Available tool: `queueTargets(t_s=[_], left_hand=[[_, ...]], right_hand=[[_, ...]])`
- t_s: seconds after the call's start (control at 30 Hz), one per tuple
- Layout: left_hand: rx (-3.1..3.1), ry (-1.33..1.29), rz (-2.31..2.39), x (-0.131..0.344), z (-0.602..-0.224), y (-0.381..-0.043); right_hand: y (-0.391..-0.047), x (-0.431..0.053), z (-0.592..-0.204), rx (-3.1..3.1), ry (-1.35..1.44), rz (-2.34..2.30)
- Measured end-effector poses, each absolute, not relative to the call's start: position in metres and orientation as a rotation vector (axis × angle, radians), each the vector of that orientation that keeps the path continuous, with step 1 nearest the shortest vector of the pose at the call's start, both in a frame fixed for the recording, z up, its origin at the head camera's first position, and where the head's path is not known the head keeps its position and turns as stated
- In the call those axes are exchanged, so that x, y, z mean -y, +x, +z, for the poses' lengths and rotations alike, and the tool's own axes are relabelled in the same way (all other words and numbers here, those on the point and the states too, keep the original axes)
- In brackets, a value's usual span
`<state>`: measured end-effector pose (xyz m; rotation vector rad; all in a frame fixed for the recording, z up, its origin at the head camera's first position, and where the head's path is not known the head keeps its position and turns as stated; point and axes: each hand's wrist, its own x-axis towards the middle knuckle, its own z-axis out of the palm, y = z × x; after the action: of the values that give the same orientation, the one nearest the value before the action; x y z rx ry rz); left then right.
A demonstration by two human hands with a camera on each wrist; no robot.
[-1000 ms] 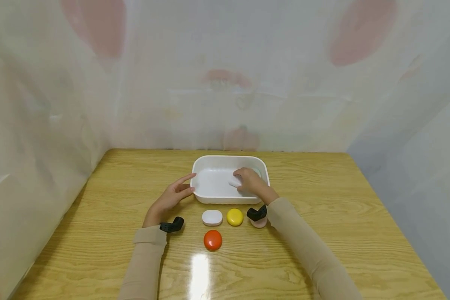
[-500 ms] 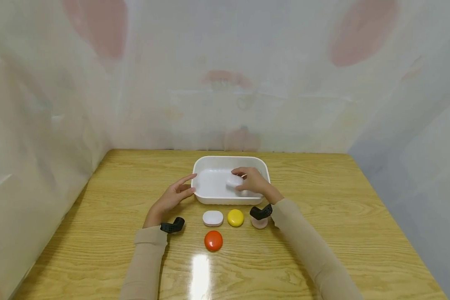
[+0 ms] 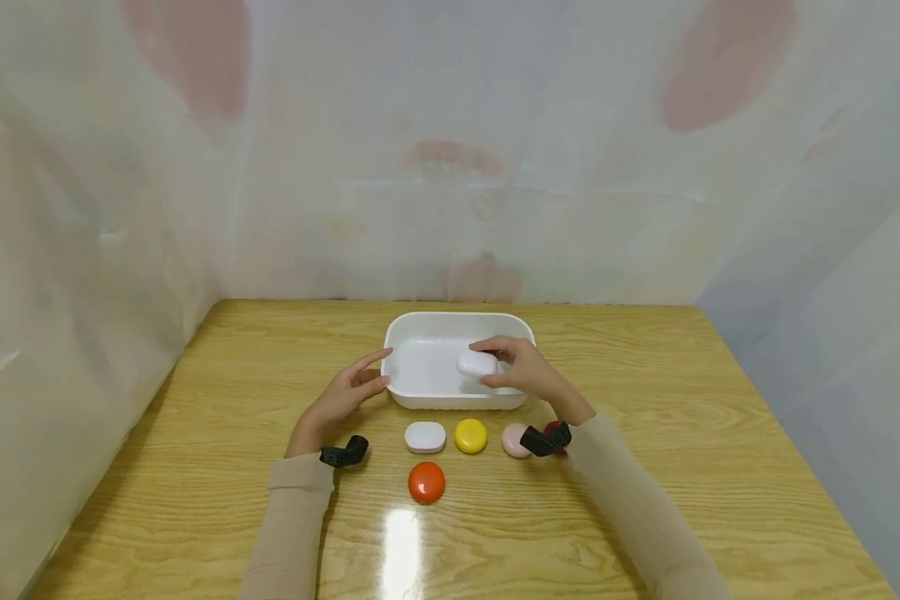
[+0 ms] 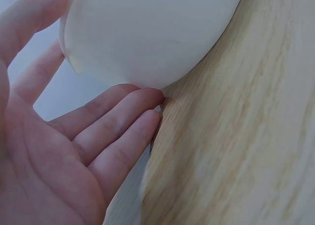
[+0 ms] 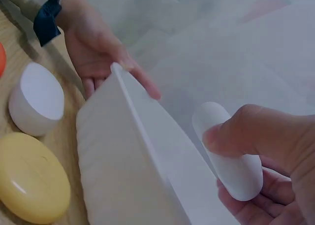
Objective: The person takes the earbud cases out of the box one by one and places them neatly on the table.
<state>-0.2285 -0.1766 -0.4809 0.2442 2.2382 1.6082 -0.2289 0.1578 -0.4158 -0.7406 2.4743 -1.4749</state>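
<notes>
A white oblong block (image 3: 477, 363) with rounded edges, smooth like a bar of soap, is in my right hand (image 3: 521, 367). Thumb and fingers grip its right end over the right half of a white rectangular basin (image 3: 420, 402). Seen from the right wrist, the thumb presses on the top of the block (image 5: 236, 173) while fingers curl beneath it. My left hand (image 3: 342, 393) touches the basin's left end with its fingers mostly straight. In the left wrist view, several fingertips rest against the outer wall (image 4: 142, 43).
In front of the basin lie a white oval piece (image 3: 425, 437), a yellow disc (image 3: 471, 436) and a pink disc (image 3: 516, 440). Closer to me is a glossy orange-red disc (image 3: 427, 482). A dark red piece (image 3: 557, 436) shows partly behind the right wrist's black camera mount (image 3: 543, 440).
My right hand has drawn back toward me and to the right, raising the white block inside the basin. The dark red piece has come into view. My left hand stays put.
</notes>
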Motion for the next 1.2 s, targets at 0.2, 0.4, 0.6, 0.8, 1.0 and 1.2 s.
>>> queueTargets(t_s=[0.2, 0.4, 0.6, 0.8, 1.0, 1.2], left_hand=[[-2.231, 0.271, 1.617, 0.177, -0.477, -0.226], [-2.225, 0.246, 1.62, 0.178, -0.478, -0.226], [-2.227, 0.254, 1.621, 0.18, -0.48, -0.228], [-2.222, 0.263, 1.637, 0.179, -0.478, -0.228], [-2.223, 0.28, 1.639, 0.179, -0.477, -0.229], [-2.245, 0.288, 1.621, 0.178, -0.476, -0.228]], right_hand=[[-0.206, -0.164, -0.421, -2.393, -0.773, -1.534], [-0.185, -0.166, -0.426, -2.336, -0.749, -1.593], [-0.165, -0.17, -0.434, -2.26, -0.728, -1.635], [-0.149, -0.171, -0.447, -2.205, -0.805, -1.625], [-0.138, -0.17, -0.461, -2.193, -0.887, -1.597], [-0.128, -0.166, -0.472, -2.23, -0.946, -1.563]])
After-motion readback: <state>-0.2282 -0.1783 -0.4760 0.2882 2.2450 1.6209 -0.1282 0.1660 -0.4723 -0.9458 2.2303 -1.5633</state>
